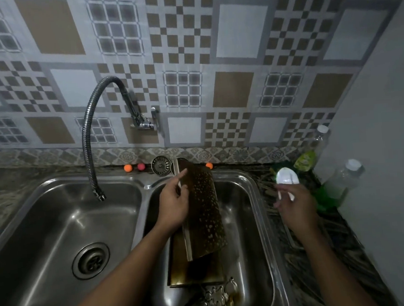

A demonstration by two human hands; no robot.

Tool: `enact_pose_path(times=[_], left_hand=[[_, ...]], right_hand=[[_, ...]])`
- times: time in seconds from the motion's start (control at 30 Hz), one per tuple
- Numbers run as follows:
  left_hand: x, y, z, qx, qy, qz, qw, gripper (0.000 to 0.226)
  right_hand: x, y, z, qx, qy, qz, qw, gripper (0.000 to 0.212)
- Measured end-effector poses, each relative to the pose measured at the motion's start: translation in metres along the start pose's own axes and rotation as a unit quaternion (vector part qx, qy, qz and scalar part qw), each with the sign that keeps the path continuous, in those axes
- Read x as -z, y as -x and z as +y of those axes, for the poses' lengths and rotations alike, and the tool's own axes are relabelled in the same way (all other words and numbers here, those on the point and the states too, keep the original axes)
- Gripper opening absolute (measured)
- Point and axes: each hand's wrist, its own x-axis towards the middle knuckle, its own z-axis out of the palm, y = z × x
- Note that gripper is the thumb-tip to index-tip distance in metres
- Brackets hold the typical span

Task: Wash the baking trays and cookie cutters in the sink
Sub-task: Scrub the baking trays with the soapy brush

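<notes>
Baking tray [202, 210], spotted, stood on edge in right sink basin [250, 197], long axis running away; clamped by left hand [173, 203] at its left rim; right hand [294, 203] held open, rightward, apart

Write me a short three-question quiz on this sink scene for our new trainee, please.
1. True or false: the left hand holds the spotted baking tray in the right basin.
2. Over which basin does the faucet spout hang: A left, B right?
3. What lies at the near end of the right basin?

Key: 1 true; 2 A; 3 cookie cutters.
</notes>
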Motion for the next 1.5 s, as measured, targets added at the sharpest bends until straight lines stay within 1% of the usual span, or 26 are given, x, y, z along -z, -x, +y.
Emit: enact_pose_path(times=[0.07,0.17,0.2,0.23,0.3,0.33,0.4,0.5,0.53,0.6,0.67,0.73,0.77,0.87,0.93,1.03,1.1,1.17,1.23,1.3,1.4,1.47,1.5], left_hand=[[-0.004,0.0,0.006,0.008,-0.009,-0.004,1.0,0.043],[-0.006,0.001,0.014,0.027,0.019,-0.01,0.999,0.039],[-0.005,0.002,0.017,0.037,0.029,-0.005,0.999,0.038],[-0.003,0.004,0.021,0.046,0.038,0.001,0.998,0.037],[0.001,0.007,0.03,0.05,0.053,0.01,0.997,0.037],[0.005,0.011,0.035,0.049,0.067,0.014,0.996,0.038],[0.014,0.016,0.047,0.049,0.093,0.018,0.994,0.041],[0.027,0.029,0.064,0.042,0.081,-0.003,0.996,0.039],[0.03,0.031,0.067,0.041,0.091,-0.018,0.995,0.04],[0.037,0.034,0.069,0.064,0.146,-0.061,0.985,0.043],[0.047,0.04,0.064,0.084,0.167,-0.094,0.978,0.048],[0.062,0.046,0.052,0.059,0.119,-0.108,0.985,0.055],[0.07,0.051,0.042,0.035,0.075,-0.098,0.992,0.055],[0.104,0.067,0.005,0.008,-0.043,-0.032,0.999,0.046],[0.128,0.078,-0.028,0.021,-0.098,-0.023,0.995,0.041],[0.165,0.087,-0.064,0.037,-0.114,-0.053,0.991,0.044],[0.19,0.088,-0.071,0.049,-0.083,-0.097,0.991,0.048],[0.214,0.083,-0.081,0.06,-0.073,-0.127,0.987,0.044],[0.239,0.076,-0.095,0.065,-0.076,-0.14,0.985,0.04],[0.267,0.068,-0.106,0.084,-0.102,-0.142,0.981,0.037],[0.303,0.061,-0.115,0.09,-0.125,-0.127,0.98,0.037],[0.327,0.056,-0.131,0.096,-0.132,-0.118,0.98,0.038],[0.339,0.056,-0.135,0.113,-0.145,-0.119,0.976,0.038]], right_hand=[[-0.023,0.008,-0.021,0.019,-0.015,-0.027,0.999,0.023],[-0.057,0.031,-0.048,0.024,-0.038,-0.116,0.992,0.029],[-0.064,0.043,-0.061,0.031,-0.024,-0.145,0.989,0.032],[-0.07,0.055,-0.073,0.041,-0.007,-0.169,0.985,0.042],[-0.078,0.078,-0.093,0.067,0.023,-0.214,0.974,0.072],[-0.08,0.087,-0.099,0.083,0.043,-0.233,0.968,0.081],[-0.085,0.1,-0.104,0.115,0.09,-0.248,0.958,0.085],[-0.094,0.114,-0.112,0.123,0.126,-0.215,0.961,0.074],[-0.095,0.119,-0.117,0.125,0.132,-0.192,0.964,0.066],[-0.097,0.128,-0.127,0.134,0.14,-0.134,0.972,0.053],[-0.097,0.133,-0.135,0.106,0.124,-0.102,0.981,0.046],[-0.1,0.141,-0.14,0.081,0.111,-0.1,0.985,0.043],[-0.102,0.146,-0.141,0.07,0.099,-0.1,0.988,0.041],[-0.107,0.164,-0.151,0.024,0.067,-0.103,0.992,0.037],[-0.116,0.175,-0.159,-0.015,0.042,-0.087,0.995,0.035],[-0.137,0.186,-0.17,-0.072,0.013,-0.058,0.996,0.033],[-0.153,0.196,-0.181,-0.105,-0.011,-0.041,0.994,0.029],[-0.169,0.208,-0.196,-0.126,-0.036,-0.033,0.991,0.017],[-0.187,0.22,-0.21,-0.145,-0.041,-0.037,0.988,0.018],[-0.212,0.232,-0.218,-0.152,-0.052,-0.049,0.986,0.017],[-0.246,0.244,-0.223,-0.13,-0.024,-0.054,0.99,0.018],[-0.267,0.25,-0.23,-0.121,-0.008,-0.084,0.989,0.021],[-0.277,0.253,-0.234,-0.109,0.004,-0.101,0.989,0.02]])
